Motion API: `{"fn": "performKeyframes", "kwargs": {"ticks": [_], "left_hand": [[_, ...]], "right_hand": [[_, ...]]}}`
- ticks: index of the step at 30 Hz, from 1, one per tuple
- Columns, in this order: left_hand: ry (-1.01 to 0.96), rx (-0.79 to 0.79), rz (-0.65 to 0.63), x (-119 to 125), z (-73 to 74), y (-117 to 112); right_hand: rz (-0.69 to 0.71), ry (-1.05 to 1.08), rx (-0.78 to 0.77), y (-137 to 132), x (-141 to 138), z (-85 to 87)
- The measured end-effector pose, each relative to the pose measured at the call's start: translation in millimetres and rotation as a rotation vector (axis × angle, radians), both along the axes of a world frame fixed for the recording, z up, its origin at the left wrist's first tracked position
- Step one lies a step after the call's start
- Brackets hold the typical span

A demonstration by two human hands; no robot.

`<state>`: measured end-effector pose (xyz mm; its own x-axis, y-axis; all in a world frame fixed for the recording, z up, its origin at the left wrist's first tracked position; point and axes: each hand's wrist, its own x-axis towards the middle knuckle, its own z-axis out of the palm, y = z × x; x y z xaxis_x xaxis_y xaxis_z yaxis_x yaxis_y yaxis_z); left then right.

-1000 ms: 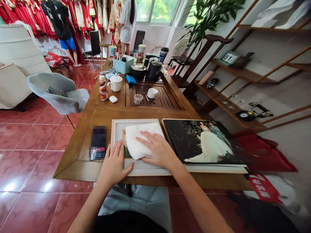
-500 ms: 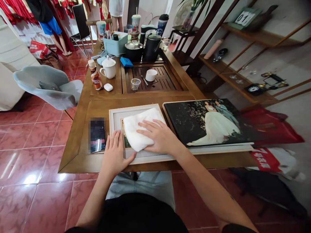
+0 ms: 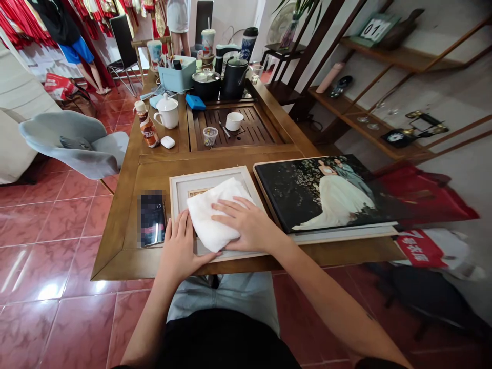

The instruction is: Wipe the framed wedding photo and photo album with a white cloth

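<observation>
A folded white cloth (image 3: pixel 205 218) lies over the middle of a white picture frame (image 3: pixel 179 184) on the wooden table. My right hand (image 3: pixel 246 223) rests on the cloth, palm down, its fingers stretched out and slightly apart. Most of the picture is covered; a strip of gold inner border shows above the cloth. At the frame's lower left corner lies my left hand (image 3: pixel 180 246), fingers extended and thumb along the near edge. Just left of it is a dark phone (image 3: pixel 151 220), partly pixelated. A black wedding-photo panel (image 3: pixel 326 195) sits right of the frame, on top of another pale-edged panel.
Beyond lie a tea tray (image 3: pixel 257 128) with a white cup (image 3: pixel 234 121), a small tub (image 3: pixel 210 136), a white lidded mug (image 3: pixel 167 111), a bottle (image 3: pixel 146 125) and a kettle (image 3: pixel 235 77). A grey chair (image 3: pixel 69 138) stands left, shelves (image 3: pixel 357 113) right. Two people stand behind.
The cloth, under my right hand, has slid a little toward me and to the left, uncovering more of the frame's upper part. My left hand stays at the corner. The view has shifted slightly.
</observation>
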<state>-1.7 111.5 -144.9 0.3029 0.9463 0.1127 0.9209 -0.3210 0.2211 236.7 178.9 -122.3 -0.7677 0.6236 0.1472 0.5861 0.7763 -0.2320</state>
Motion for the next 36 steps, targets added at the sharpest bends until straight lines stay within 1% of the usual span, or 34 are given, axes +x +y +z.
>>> {"fn": "performKeyframes", "kwargs": {"ticks": [6,10,12,16,18,23,28,30,33,36], "left_hand": [[-0.019,0.005,0.003,0.0,-1.4,-0.1],[-0.025,0.005,-0.001,-1.0,-2.0,-0.4],[-0.029,0.003,0.001,-1.0,-2.3,-0.6],[-0.039,0.007,0.005,-0.7,-3.1,-0.4],[-0.044,0.006,0.004,-1.2,-3.2,0.4],[-0.05,-0.005,-0.021,-4.6,-1.6,2.8],[-0.044,-0.003,-0.009,-5.3,-1.9,1.5],[-0.042,0.001,-0.009,-5.0,-2.6,0.2],[-0.041,0.011,-0.011,-4.9,-3.5,-2.1],[-0.043,0.023,-0.015,-5.4,-4.5,-4.4]], "right_hand": [[-0.106,-0.03,0.051,4.7,4.2,-0.6],[-0.019,-0.015,0.032,-1.0,-2.8,-1.7],[-0.008,-0.011,0.021,-1.4,-3.1,-1.3],[-0.11,-0.033,0.042,3.6,0.9,1.3],[-0.131,-0.039,0.053,4.2,0.6,1.8],[-0.037,-0.027,0.041,1.1,-0.6,-0.3],[-0.126,-0.026,0.072,2.8,3.4,-0.2],[-0.104,-0.027,0.064,0.1,1.1,0.0],[-0.03,-0.032,0.032,-5.9,-3.1,0.2],[-0.041,-0.041,0.029,-7.9,-2.2,0.9]]}}
